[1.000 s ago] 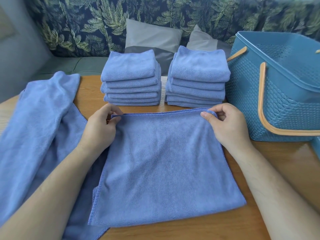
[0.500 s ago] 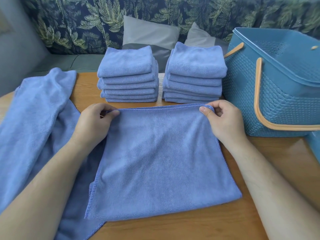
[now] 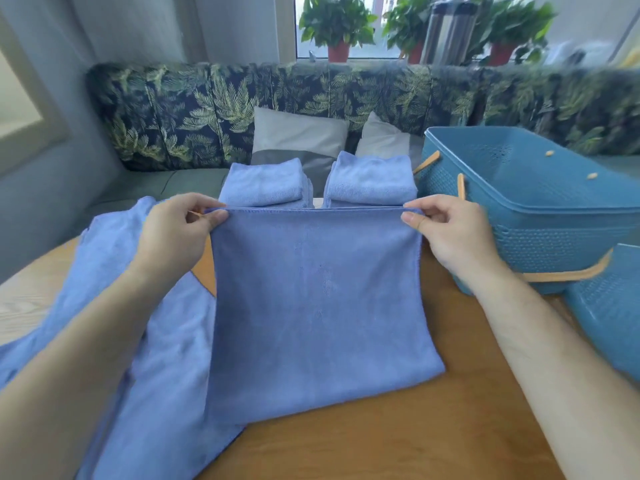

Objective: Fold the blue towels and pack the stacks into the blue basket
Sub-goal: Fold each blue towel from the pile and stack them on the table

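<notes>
A blue towel [image 3: 318, 306] is lifted by its far edge, its near part still lying on the wooden table [image 3: 398, 441]. My left hand [image 3: 173, 237] pinches its far left corner and my right hand [image 3: 450, 233] pinches its far right corner. Behind the raised edge stand two stacks of folded blue towels, the left stack [image 3: 265, 183] and the right stack [image 3: 372, 180], their lower layers hidden. The blue basket [image 3: 540, 216] with tan handles stands at the right.
Unfolded blue towels [image 3: 114, 271] lie heaped at the left, partly under my left arm. Part of a second blue basket [image 3: 613, 313] shows at the right edge. A leaf-patterned sofa [image 3: 207, 112] with grey cushions runs behind the table, with potted plants [image 3: 337, 26] on the sill.
Both hands have lifted the towel's far edge up off the table, so it now hides the lower part of the stacks. The view has tilted upward.
</notes>
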Tool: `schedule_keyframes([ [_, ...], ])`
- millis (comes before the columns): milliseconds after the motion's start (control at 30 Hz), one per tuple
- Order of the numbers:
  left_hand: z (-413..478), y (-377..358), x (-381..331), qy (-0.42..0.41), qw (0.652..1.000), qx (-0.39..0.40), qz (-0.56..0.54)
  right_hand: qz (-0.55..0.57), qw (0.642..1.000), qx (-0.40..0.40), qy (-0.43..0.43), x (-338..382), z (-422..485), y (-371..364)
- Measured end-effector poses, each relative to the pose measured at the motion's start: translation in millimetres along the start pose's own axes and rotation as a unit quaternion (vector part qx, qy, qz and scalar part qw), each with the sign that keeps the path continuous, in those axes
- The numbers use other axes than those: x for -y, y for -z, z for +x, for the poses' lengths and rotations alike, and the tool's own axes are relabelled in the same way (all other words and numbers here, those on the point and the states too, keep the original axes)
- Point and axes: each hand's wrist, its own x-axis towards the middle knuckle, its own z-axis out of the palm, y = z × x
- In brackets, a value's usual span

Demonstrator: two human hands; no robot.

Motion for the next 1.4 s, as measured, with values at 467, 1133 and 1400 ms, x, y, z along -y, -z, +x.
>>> schedule_keyframes([
  [467,-11,89,-89,-0.053,0.997,-0.033,-0.047,0.029,0.997,0.070,0.030,129,-11,86],
  [1133,-156,35,-1,0.069,0.976,0.204,-0.035,0.044,0.975,0.152,-0.159,-3,-172,78],
  [1400,-81,-28,1,0.088,0.980,0.175,-0.033,-0.035,0.981,0.083,-0.169,-42,-111,42],
])
